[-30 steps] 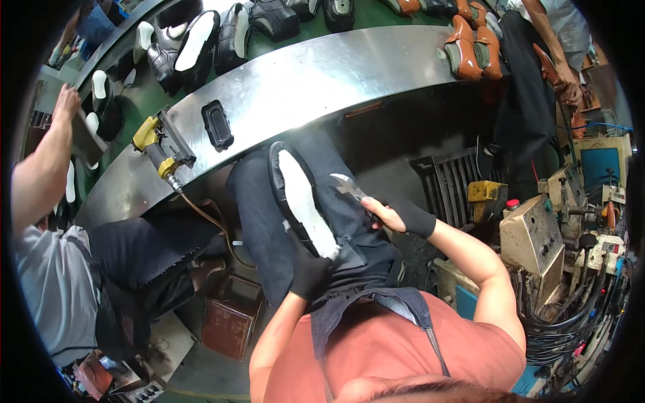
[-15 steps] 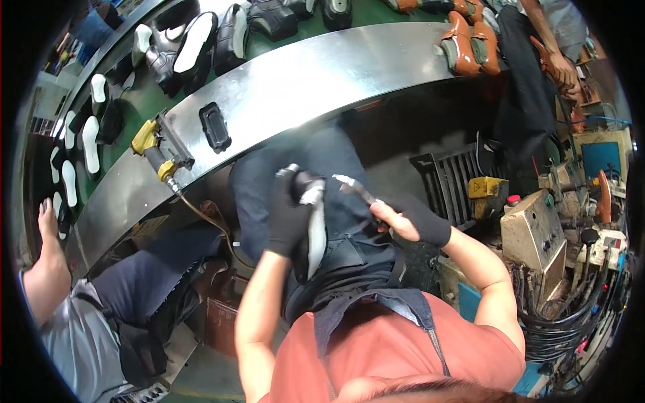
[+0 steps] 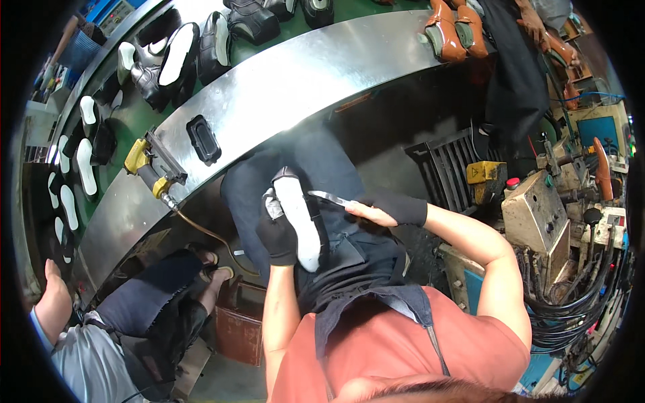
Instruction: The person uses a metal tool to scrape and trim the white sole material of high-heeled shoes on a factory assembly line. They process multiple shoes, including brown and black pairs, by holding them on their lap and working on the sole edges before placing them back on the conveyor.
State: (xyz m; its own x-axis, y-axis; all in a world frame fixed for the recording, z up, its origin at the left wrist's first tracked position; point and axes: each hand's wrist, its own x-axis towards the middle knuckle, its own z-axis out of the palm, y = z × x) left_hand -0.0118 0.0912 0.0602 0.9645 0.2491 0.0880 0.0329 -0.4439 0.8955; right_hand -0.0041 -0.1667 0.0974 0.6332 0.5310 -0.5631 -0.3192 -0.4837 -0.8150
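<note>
My left hand (image 3: 277,235), in a dark glove with pale fingertips, grips a dark shoe from its left side. The shoe's white underside (image 3: 299,225) faces up, its toe pointing away from me above my lap. My right hand (image 3: 383,211), gloved with bare skin at the thumb, is closed round a slim metal hand tool (image 3: 329,197). The tool's curved tip points left and lies close to the shoe's right edge near the toe; I cannot tell if they touch. Its handle is mostly hidden in my fingers.
Ahead curves a metal-edged bench (image 3: 289,87) bearing a yellow nail gun (image 3: 142,161) with a hose, a black tray (image 3: 203,139), dark shoes (image 3: 252,21) and brown shoes (image 3: 443,33). A control box (image 3: 535,208) stands right. Co-workers sit left and far right.
My left hand has turned the shoe so its white underside faces up. The tool in my right hand has moved left, closer to the shoe. My view has shifted slightly.
</note>
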